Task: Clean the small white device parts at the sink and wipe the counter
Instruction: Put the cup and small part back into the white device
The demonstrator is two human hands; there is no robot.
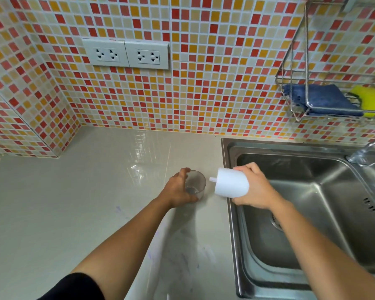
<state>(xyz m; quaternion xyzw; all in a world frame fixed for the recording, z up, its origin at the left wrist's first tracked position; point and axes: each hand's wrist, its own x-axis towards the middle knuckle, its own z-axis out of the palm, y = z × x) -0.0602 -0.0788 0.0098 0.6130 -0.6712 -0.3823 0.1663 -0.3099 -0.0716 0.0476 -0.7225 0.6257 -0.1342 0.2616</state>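
A small clear plastic cup (pixel 196 184) stands upright on the pale counter (pixel 95 202), just left of the sink. My left hand (pixel 179 189) grips it from the left side, fingers curled round its wall. My right hand (pixel 256 187) holds a white rounded device part (pixel 231 184) tilted on its side above the sink's left rim. A short white stem on that part points left toward the cup. The two parts are apart.
The steel sink (pixel 312 213) fills the right side, with its tap (pixel 359 155) at the back right. A wire rack (pixel 333 100) on the tiled wall holds a blue cloth (pixel 325 99) and a yellow sponge (pixel 370 100). Two double sockets (pixel 126 54) sit on the wall above the counter.
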